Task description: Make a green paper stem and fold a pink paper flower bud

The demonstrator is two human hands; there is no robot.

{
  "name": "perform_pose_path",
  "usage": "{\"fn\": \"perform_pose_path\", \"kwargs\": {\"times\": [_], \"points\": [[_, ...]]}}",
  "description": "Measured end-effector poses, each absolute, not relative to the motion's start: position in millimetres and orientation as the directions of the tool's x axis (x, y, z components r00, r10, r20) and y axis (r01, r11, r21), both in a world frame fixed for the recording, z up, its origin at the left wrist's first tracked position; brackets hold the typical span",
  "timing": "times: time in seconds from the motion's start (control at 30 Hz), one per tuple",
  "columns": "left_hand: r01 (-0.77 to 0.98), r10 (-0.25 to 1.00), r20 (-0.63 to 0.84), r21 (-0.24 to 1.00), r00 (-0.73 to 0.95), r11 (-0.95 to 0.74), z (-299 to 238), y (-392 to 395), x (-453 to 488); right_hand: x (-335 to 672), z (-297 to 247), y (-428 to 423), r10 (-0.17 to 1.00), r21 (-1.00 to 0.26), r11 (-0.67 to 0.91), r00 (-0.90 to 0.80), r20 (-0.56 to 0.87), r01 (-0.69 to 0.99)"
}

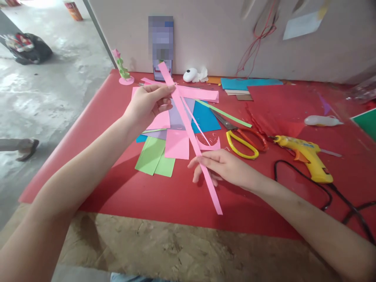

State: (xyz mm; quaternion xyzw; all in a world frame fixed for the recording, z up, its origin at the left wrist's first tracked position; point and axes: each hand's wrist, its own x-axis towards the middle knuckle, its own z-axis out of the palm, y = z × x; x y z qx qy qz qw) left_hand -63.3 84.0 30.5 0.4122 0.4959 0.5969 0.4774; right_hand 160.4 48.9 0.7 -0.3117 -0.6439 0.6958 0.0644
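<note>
A long pink paper strip (188,123) runs slantwise above the red table, held between both hands. My left hand (151,100) pinches it near its upper end, thumb on top. Lower down, my right hand (219,166) grips it between thumb and fingers, and the strip's free end hangs past that hand. Beneath lie pink (178,145), green (151,154) and blue (207,117) paper pieces, with a curved pink scrap (210,145) beside my right hand. Scissors (242,143) with one yellow and one red handle rest to the right of the papers.
A yellow glue gun (305,154) with a black cord lies on the right of the red table (117,196). At the back stand a phone (163,70), a small paper flower (122,68) and a white rounded object (190,74). A person's foot (28,150) shows at left.
</note>
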Motion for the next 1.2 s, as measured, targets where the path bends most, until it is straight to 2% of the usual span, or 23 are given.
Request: {"fn": "perform_pose_path", "kwargs": {"times": [0.17, 0.4, 0.5, 0.57, 0.6, 0.63, 0.7, 0.87, 1.03, 1.2], "points": [[-0.156, 0.994, 0.033, 0.987, -0.107, -0.05, 28, 77, -49, 162, 3, 52, 0.482, -0.941, -0.135, -0.808, -0.337, 0.312], [0.171, 0.984, 0.104, 0.977, 0.146, -0.129, 26, 62, -31, 162, 12, 53, 0.514, -0.948, -0.049, -0.805, -0.295, 0.316], [0.176, 0.982, 0.116, 0.974, 0.149, -0.142, 24, 61, -30, 169, 20, 57, 0.612, -0.933, 0.047, -0.748, -0.256, 0.357], [0.16, 0.986, 0.107, 0.979, 0.125, -0.126, 24, 62, -31, 177, 26, 64, 0.77, -0.822, 0.255, -0.621, -0.146, 0.509], [0.153, 0.988, 0.099, 0.981, 0.118, -0.117, 25, 62, -31, 181, 27, 68, 0.842, -0.644, 0.397, -0.539, -0.029, 0.654], [0.146, 0.989, 0.093, 0.983, 0.114, -0.109, 25, 63, -31, 187, 27, 72, 0.874, -0.402, 0.467, -0.48, 0.077, 0.787], [0.134, 0.99, 0.085, 0.986, 0.113, -0.1, 25, 64, -31, 197, 24, 81, 0.897, -0.189, 0.442, -0.426, 0.119, 0.877], [0.139, 0.993, 0.063, 0.987, 0.097, -0.077, 26, 65, -32, 210, 6, 92, 0.929, 0.015, 0.37, -0.369, -0.032, 0.929], [0.141, 0.994, 0.059, 0.987, 0.095, -0.072, 25, 66, -34, 206, -3, 105, 0.939, 0.038, 0.319, -0.31, -0.149, 0.947], [0.123, 0.991, 0.072, 0.989, 0.112, -0.085, 25, 65, -35, 204, 3, 114, 0.958, -0.098, 0.239, -0.251, -0.14, 0.966]]}}
